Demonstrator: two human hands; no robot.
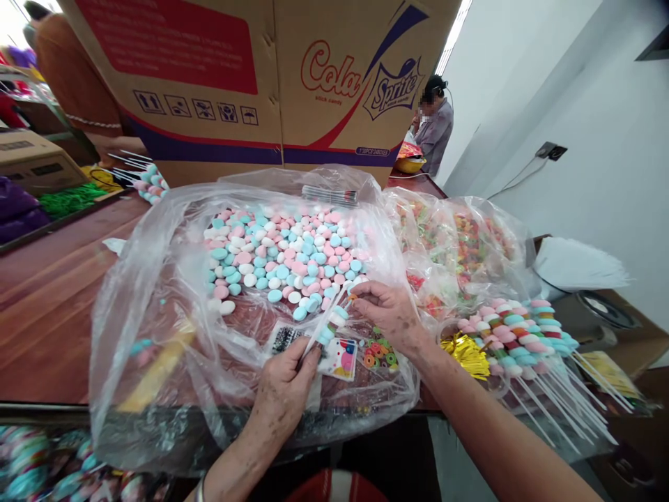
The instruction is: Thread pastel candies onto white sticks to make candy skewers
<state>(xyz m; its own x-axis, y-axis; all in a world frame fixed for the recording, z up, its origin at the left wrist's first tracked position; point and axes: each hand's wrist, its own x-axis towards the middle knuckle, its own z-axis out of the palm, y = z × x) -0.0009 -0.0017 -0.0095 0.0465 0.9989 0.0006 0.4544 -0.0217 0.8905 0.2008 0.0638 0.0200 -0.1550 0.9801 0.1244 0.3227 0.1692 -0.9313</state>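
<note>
My left hand (290, 376) is closed round a white stick (320, 322) that slants up to the right. Beside it, a short stack of blue and white marshmallows (332, 326) appears threaded on a stick. At its upper end, my right hand (389, 317) pinches a small orange gummy ring (352, 298). Behind the hands, loose pink, blue and white marshmallows (282, 254) lie spread on a clear plastic bag (157, 279). Printed cards (342, 359) lie under the stack, and small gummy rings (380, 354) are heaped below my right hand.
A large cardboard box (282, 84) stands behind the bag. At right are bagged gummies (460, 237), finished marshmallow skewers (515, 335) and gold tinsel (465, 354). White sticks (580, 263) lie farther right. One person (437, 125) is at the back right, another (76, 70) at the left.
</note>
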